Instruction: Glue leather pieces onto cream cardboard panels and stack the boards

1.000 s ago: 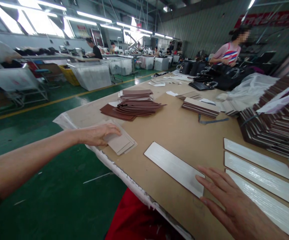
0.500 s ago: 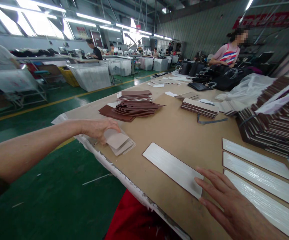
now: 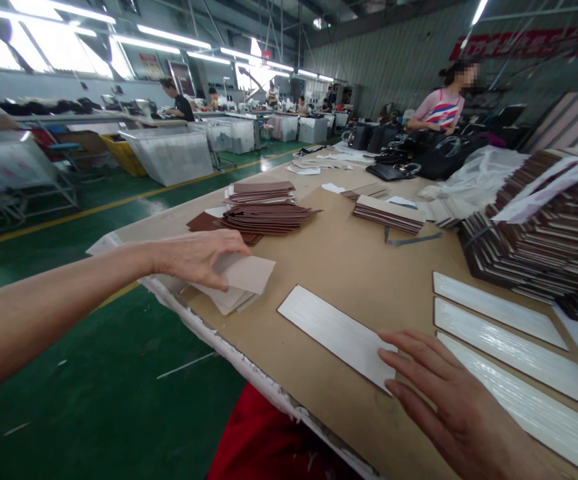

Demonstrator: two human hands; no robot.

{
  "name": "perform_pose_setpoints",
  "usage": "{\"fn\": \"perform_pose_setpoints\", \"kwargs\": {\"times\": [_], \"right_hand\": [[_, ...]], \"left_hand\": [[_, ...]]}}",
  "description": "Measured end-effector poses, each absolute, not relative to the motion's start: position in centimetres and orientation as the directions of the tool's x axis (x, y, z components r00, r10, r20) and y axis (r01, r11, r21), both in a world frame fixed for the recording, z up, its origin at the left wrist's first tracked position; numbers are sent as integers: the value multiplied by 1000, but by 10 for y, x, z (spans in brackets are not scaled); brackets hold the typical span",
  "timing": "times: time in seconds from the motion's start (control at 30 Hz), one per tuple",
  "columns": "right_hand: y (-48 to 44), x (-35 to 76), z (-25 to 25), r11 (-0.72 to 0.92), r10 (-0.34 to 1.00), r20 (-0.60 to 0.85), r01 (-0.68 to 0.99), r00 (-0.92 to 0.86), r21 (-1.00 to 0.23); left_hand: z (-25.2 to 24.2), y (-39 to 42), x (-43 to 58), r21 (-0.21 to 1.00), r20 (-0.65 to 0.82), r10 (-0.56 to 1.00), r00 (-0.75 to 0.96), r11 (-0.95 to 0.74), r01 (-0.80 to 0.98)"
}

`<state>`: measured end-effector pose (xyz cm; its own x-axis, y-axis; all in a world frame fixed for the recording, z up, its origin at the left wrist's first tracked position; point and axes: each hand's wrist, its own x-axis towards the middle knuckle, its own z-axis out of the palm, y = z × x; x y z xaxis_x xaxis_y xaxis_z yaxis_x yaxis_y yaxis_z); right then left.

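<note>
My left hand (image 3: 203, 259) pinches a thin beige card (image 3: 251, 272) between thumb and fingers, near the table's front edge. Beneath it lie several more beige pieces (image 3: 233, 300), loosely overlapped. A long white-faced strip (image 3: 336, 333) with a dark edge lies flat in front of me. My right hand (image 3: 443, 393) is open, fingers spread, with its fingertips at the strip's near right end. To the right of that hand lie three similar glossy white strips (image 3: 513, 353), side by side.
Brown folded pieces (image 3: 269, 217) are piled at the table's left. Another small stack (image 3: 389, 213) and a dark strap (image 3: 413, 239) lie farther back. A tall stack of brown-edged panels (image 3: 543, 233) stands right. A person (image 3: 439, 110) is beyond black bags (image 3: 433, 157).
My left hand has drawn the top beige card up and rightward from the pieces under it. My right hand stays at the strip's end. The view has shifted slightly.
</note>
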<state>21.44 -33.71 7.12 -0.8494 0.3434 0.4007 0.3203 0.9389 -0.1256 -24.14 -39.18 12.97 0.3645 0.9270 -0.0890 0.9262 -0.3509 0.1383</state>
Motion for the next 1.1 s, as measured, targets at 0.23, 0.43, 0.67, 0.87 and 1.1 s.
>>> {"fn": "perform_pose_setpoints", "kwargs": {"times": [0.23, 0.43, 0.67, 0.87, 1.1], "right_hand": [[-362, 161, 99, 928, 371, 384, 350, -846, -124], [-356, 155, 88, 892, 428, 330, 451, -841, -8], [-310, 227, 85, 742, 608, 479, 668, -633, -60], [-318, 264, 71, 703, 711, 267, 648, -651, -291], [-324, 244, 60, 729, 664, 171, 580, -728, -363]], "left_hand": [[130, -383, -128, 156, 56, 782, 621, -621, 768], [128, -371, -90, 147, 108, 729, 676, -684, 715], [105, -341, -148, 259, 176, 855, 488, -519, 815], [60, -336, -175, 366, -170, 798, 578, -493, 789], [53, -331, -170, 410, -140, 791, 595, -501, 762]]}}
